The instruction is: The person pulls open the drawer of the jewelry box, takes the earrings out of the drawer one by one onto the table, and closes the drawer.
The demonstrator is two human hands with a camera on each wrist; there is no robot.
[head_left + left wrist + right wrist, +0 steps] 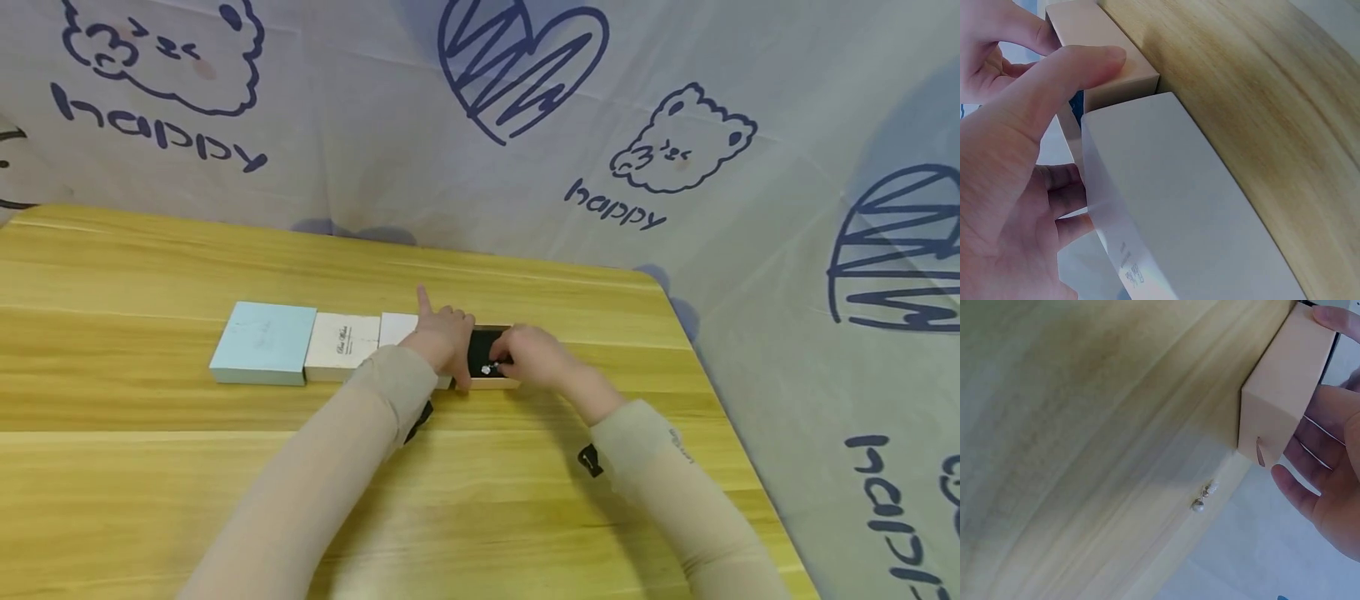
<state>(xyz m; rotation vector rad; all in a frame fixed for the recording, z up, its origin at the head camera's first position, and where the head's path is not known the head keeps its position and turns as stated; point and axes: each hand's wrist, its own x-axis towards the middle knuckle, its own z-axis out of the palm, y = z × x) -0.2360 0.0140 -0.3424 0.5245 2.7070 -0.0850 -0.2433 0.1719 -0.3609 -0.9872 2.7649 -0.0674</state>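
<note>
A shallow pink drawer-style box (1285,375) with a black inside (480,343) lies at the right end of a row of boxes. My left hand (446,333) holds it, thumb on its near wall and fingers across the far side. A white box (1166,187) sits against it. My right hand (536,358) reaches into the black inside, thumb and fingers pinching a small shiny white piece of jewellery (487,368); its exact kind I cannot tell. In the right wrist view, a ribbon tab (1260,452) shows on the box's end.
A small pearl-like earring (1204,495) lies on the wooden table (487,483) beyond the pink box's end. Left of the white box are a cream box (341,337) with print and a light blue box (266,342). A printed cloth (360,125) hangs behind the table.
</note>
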